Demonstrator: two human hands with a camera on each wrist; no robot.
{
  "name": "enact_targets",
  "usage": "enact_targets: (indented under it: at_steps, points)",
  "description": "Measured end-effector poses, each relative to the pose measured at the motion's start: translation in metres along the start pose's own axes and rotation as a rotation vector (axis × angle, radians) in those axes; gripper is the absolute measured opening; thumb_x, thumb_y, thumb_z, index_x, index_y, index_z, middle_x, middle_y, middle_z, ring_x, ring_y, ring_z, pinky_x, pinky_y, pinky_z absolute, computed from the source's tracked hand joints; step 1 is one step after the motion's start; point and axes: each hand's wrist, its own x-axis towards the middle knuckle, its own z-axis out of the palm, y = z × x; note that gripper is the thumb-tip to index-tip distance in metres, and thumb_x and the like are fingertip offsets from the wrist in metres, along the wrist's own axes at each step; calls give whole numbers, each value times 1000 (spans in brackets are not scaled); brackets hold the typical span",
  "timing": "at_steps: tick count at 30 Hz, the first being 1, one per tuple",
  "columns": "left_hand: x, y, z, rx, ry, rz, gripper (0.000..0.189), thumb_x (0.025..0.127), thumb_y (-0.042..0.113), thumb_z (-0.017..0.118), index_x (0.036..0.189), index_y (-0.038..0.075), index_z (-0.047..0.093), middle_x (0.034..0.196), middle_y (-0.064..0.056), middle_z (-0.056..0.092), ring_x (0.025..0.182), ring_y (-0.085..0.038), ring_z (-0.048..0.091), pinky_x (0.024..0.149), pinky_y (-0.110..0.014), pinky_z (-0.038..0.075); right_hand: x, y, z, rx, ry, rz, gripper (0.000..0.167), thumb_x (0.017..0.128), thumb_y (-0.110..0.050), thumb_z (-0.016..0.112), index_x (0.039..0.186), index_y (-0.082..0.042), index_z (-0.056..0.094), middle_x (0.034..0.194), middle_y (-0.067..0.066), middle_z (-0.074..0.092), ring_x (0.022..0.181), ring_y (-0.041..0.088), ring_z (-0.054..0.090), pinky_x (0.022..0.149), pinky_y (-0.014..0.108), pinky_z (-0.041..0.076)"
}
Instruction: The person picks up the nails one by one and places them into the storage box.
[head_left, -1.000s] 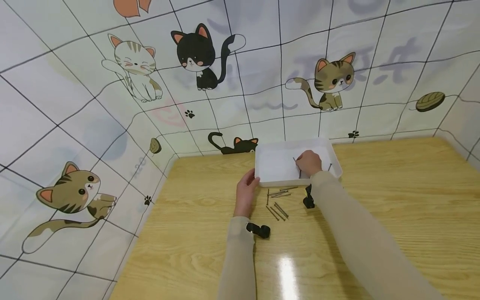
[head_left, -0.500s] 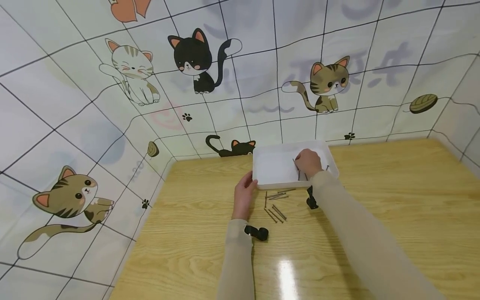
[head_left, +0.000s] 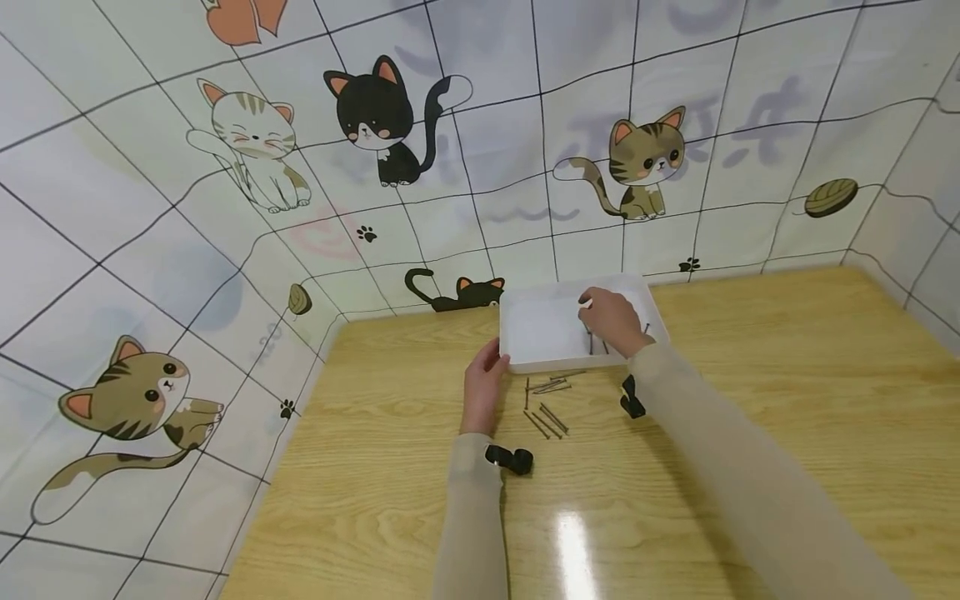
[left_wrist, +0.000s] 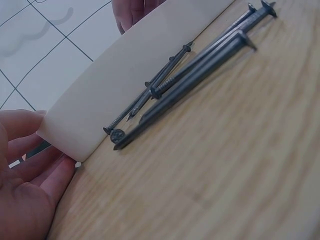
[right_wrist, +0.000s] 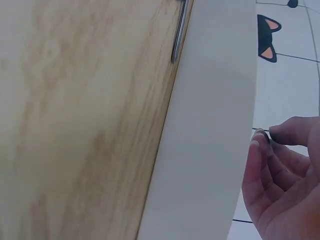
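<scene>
A shallow white tray (head_left: pixel 566 365) sits near the wall, with several nails (head_left: pixel 590 343) lying in its right half. My left hand (head_left: pixel 483 387) grips the tray's near left corner, its thumb at the rim in the left wrist view. Over the tray's inside is my right hand (head_left: pixel 611 321). In the right wrist view its fingers are loosely bent and the thumb is slightly apart from the fingertips, with no nail visible between them. On the table just in front of the tray lie several loose nails (left_wrist: pixel 195 80), in two small groups.
The wood-grain table (head_left: pixel 390 500) meets a tiled wall covering (head_left: pixel 517 167) printed with cartoon cats along its back and left. A black strap mount (head_left: pixel 510 459) is worn at the left wrist, another (head_left: pixel 632 397) at the right.
My right hand has risen from the nails in the tray, and its fingertips have come away from the nail near them. My left hand keeps its hold at the tray's corner.
</scene>
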Motion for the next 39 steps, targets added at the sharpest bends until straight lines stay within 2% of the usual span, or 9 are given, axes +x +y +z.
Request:
enact_targets:
  at_steps: [2, 7, 14, 19, 26, 31, 39]
  points:
    - [0, 1, -1, -17, -9, -5, 42, 90, 18, 53, 131, 10, 45, 129, -6, 48, 116, -19, 44, 97, -37, 33, -3, 0, 2, 31, 5, -5, 33, 91, -21, 45, 121, -8, 51, 103, 12, 59, 63, 20, 55, 48, 31, 41]
    - [8, -12, -1, -31, 0, -13, 41, 90, 23, 54, 130, 18, 47, 128, 2, 49, 116, -13, 43, 98, -36, 31, -17, -3, 1, 78, 16, -63, 33, 92, -23, 45, 120, -8, 53, 100, 12, 60, 64, 22, 56, 50, 32, 42]
    - [10, -12, -1, -12, 20, 1, 40, 89, 25, 54, 129, 21, 49, 125, 6, 51, 114, -12, 45, 97, -36, 33, -37, -8, 0, 191, 12, -120, 31, 93, -21, 45, 118, -5, 54, 93, 15, 63, 72, 29, 60, 54, 32, 44]
    - [9, -11, -2, -14, 34, -16, 41, 89, 25, 54, 130, 21, 48, 126, 5, 50, 114, -12, 44, 96, -36, 34, -50, -10, 6, 253, 8, -125, 30, 93, -20, 47, 116, -3, 55, 92, 16, 63, 75, 30, 60, 58, 30, 48]
    - [9, -10, 0, -16, 26, -9, 41, 89, 22, 54, 130, 16, 48, 127, 2, 50, 113, -11, 45, 96, -35, 35, -64, -7, 15, 312, 10, -131, 29, 92, -22, 49, 114, -4, 57, 91, 16, 63, 75, 30, 60, 60, 35, 50]
    - [9, -10, 0, -21, 30, -21, 42, 89, 23, 55, 130, 17, 48, 126, 4, 51, 112, -10, 45, 95, -33, 35, -73, -6, 18, 360, -2, -142, 28, 92, -22, 49, 113, -5, 57, 91, 17, 62, 75, 32, 59, 61, 38, 50]
    - [5, -9, 1, -17, 33, -47, 41, 89, 24, 55, 129, 21, 49, 126, 4, 50, 113, -11, 45, 96, -35, 35, -83, -8, 23, 440, -33, -111, 28, 92, -20, 50, 113, -3, 57, 92, 19, 61, 76, 34, 58, 65, 44, 50]
